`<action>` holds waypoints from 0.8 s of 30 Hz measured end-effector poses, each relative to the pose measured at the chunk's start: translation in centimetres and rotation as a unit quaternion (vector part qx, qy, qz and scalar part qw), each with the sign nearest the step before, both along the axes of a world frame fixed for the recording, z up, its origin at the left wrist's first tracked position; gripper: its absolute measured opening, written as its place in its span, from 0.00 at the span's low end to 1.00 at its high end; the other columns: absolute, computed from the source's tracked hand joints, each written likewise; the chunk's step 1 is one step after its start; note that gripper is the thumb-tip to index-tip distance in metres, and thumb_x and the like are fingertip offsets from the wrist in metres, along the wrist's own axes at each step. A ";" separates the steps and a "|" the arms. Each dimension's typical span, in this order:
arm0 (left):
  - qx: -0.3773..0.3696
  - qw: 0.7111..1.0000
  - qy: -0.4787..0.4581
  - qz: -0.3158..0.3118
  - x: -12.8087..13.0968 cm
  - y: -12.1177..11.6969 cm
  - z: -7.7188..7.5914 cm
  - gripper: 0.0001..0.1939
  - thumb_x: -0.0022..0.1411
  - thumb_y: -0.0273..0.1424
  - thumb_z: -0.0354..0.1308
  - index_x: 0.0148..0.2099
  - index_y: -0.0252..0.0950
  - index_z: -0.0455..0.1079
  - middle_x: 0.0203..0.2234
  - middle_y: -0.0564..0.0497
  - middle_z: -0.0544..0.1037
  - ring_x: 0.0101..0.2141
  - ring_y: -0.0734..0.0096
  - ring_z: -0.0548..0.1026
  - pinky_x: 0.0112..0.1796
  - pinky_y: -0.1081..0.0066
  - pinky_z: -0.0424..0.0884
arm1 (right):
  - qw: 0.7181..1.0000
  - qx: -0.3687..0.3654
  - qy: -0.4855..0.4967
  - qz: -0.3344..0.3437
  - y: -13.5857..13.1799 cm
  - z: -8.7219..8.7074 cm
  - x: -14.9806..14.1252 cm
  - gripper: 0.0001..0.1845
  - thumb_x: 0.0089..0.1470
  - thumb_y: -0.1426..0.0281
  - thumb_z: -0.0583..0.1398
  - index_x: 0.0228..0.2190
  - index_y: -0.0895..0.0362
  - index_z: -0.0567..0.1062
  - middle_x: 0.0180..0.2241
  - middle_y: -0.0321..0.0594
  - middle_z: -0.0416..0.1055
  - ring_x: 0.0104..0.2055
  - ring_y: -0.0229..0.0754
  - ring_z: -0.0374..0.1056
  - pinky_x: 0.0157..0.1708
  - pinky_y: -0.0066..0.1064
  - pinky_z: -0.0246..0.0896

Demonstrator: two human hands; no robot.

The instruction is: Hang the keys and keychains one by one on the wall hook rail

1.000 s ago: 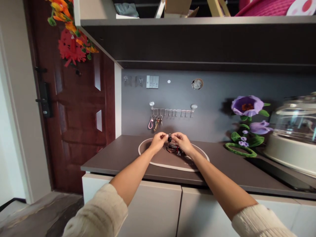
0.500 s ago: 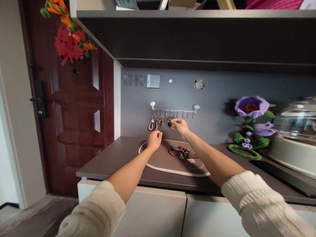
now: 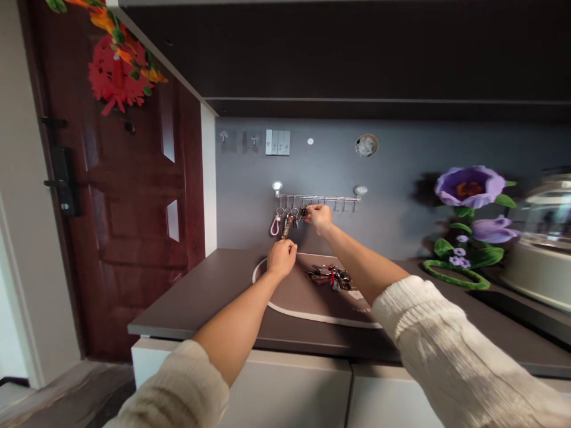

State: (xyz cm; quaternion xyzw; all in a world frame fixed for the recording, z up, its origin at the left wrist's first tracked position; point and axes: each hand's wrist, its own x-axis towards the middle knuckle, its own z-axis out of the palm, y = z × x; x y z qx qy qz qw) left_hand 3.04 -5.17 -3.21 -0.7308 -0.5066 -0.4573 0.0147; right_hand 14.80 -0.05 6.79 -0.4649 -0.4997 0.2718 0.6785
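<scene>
My right hand (image 3: pixel 319 218) is closed in a pinch on a small key ring with a dark key (image 3: pixel 304 212), held up at the metal hook rail (image 3: pixel 319 198). Whether the ring touches a hook I cannot tell. Just below the rail, my left hand (image 3: pixel 282 258) is curled shut, its fingertips hidden, close under a brown patterned key fob (image 3: pixel 286 228). That fob hangs with other keys on the rail. Left of it hangs a pink loop keychain (image 3: pixel 275 225). A pile of keys (image 3: pixel 331 277) lies on the brown oval mat (image 3: pixel 307 300) beneath my hands.
A purple fabric flower (image 3: pixel 469 188) stands on the dark counter (image 3: pixel 196 288), beside a clear-domed cream appliance (image 3: pixel 542 267). The dark overhead cabinet (image 3: pixel 357 53) juts out above the rail. On the left is a dark red door (image 3: pixel 134 238).
My right hand has lifted the key ring from above the mat up to the hook rail. My left hand has parted from it and moved left, below the hanging keys.
</scene>
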 end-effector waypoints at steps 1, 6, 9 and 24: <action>0.002 1.000 0.005 0.000 0.0 0.0 0.0 0.12 0.60 0.32 0.47 0.31 0.36 0.70 0.30 0.49 0.74 0.32 0.72 0.70 0.34 0.73 0.62 | 1.000 -0.002 0.003 -0.010 0.2 0.1 -0.2 0.06 0.48 0.77 0.55 0.22 0.62 0.68 0.15 0.31 0.62 0.15 0.28 0.58 0.18 0.21 0.62; 0.012 1.000 0.022 0.000 0.1 -0.1 -0.1 0.11 0.60 0.32 0.46 0.32 0.36 0.70 0.30 0.49 0.74 0.33 0.70 0.70 0.34 0.72 0.62 | 0.999 -0.026 0.026 -0.039 0.8 0.2 -0.8 0.07 0.48 0.78 0.55 0.21 0.62 0.68 0.16 0.34 0.63 0.17 0.30 0.62 0.18 0.22 0.64; 0.011 0.999 0.029 -0.002 0.1 -0.2 -0.1 0.11 0.60 0.32 0.47 0.31 0.36 0.69 0.30 0.49 0.74 0.33 0.70 0.70 0.34 0.72 0.62 | 0.998 -0.041 0.034 -0.044 0.9 0.0 -0.9 0.06 0.47 0.79 0.56 0.20 0.62 0.67 0.16 0.35 0.63 0.18 0.31 0.63 0.19 0.23 0.66; 0.032 0.999 0.043 -0.004 0.1 -0.2 -0.2 0.11 0.60 0.31 0.46 0.31 0.36 0.69 0.30 0.49 0.74 0.33 0.70 0.70 0.35 0.71 0.62 | 0.998 -0.051 0.023 -0.027 1.4 -1.3 0.3 0.07 0.49 0.78 0.55 0.21 0.61 0.67 0.15 0.32 0.62 0.17 0.30 0.62 0.21 0.26 0.67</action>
